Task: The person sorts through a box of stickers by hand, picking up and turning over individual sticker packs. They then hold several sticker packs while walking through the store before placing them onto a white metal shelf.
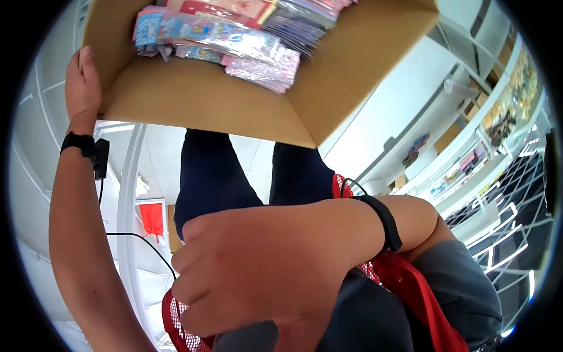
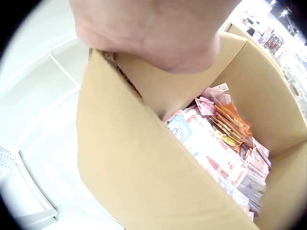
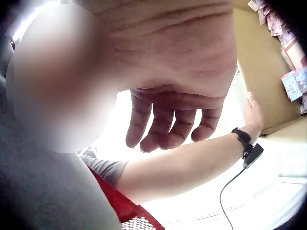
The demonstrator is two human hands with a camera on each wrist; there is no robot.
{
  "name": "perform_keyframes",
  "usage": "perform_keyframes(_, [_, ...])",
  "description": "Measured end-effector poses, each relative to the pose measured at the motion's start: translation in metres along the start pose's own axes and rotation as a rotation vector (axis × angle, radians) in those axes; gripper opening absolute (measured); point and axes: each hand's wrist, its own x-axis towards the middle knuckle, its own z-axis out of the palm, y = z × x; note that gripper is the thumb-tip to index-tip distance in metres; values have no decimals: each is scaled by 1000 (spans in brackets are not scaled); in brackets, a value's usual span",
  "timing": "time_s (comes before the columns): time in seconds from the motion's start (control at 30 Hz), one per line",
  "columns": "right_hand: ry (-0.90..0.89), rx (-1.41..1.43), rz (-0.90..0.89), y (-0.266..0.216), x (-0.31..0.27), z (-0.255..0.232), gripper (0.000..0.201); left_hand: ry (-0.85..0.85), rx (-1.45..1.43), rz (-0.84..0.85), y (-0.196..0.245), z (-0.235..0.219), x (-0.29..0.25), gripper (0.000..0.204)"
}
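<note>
The right fingers (image 3: 161,127) hang loosely; the left hand (image 3: 253,112) touches a box (image 3: 266,67).

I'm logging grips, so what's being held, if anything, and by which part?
The left hand holds the cardboard box by the edge of one side wall; the right hand holds nothing.

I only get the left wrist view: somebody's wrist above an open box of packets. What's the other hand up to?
Observer: The right hand holds nothing; in the right wrist view its fingers bend loosely.

Visitor: And is the arm by the box wearing anything?

Observer: Yes. In the head view, a black strap goes around the wrist behind the left hand.

Visitor: What shows past the box, on the person's side?

Observer: Dark trouser legs, just below the box's lower edge in the head view.
</note>
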Motion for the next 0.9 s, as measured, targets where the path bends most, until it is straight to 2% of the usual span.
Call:
perform_keyframes(0.07, [92,-23,-79,-16,-27,18,49,-112,15,-35,1,-6,3,69])
perform_keyframes(0.1, [158,-59,-123,-21,-41,24,44,-78,78,-9,-5,-4,5,68])
perform_keyframes(0.17, [284,-68,-223,-42,-67,31,56,-8,200,44,-15,2,2,66])
perform_keyframes(0.27, [291,-91,-263,-84,-105,30,65,79,300,167,14,-13,-22,63])
perform_keyframes(0.33, [301,-102,-320,-113,-135,33,65,163,414,186,49,-21,-56,61])
perform_keyframes(0.4, [370,-74,-423,-132,-162,53,64,141,384,95,91,-22,-95,58])
perform_keyframes(0.43, [392,-51,-467,-142,-176,64,64,185,372,161,88,-14,-112,57])
perform_keyframes(0.47, [379,-32,-491,-153,-189,72,64,90,218,187,112,-20,-135,53])
perform_keyframes(0.53, [267,-168,-515,-180,-220,77,55,28,170,303,132,-20,-182,46])
perform_keyframes(0.57, [185,-307,-509,-193,-233,76,48,-59,265,217,146,-24,-209,44])
perform_keyframes(0.6, [105,-442,-499,-208,-249,77,43,-135,283,214,157,-31,-236,43])
perform_keyframes(0.63, [47,-422,-466,-226,-264,80,35,-180,280,207,165,-34,-261,43])
perform_keyframes(0.7, [112,-403,-538,-258,-290,94,48,-170,214,173,161,-35,-302,42])
perform_keyframes(0.73, [133,-449,-559,-272,-301,103,50,-215,238,107,168,-43,-320,42])
perform_keyframes(0.77, [155,-495,-579,-285,-312,111,53,-217,239,81,157,-42,-333,41])
perform_keyframes(0.83, [253,-642,-633,-307,-328,135,45,-193,208,-25,157,-43,-356,40])
perform_keyframes(0.9, [459,-699,-769,-321,-336,167,38,-291,167,-31,148,-50,-359,38])
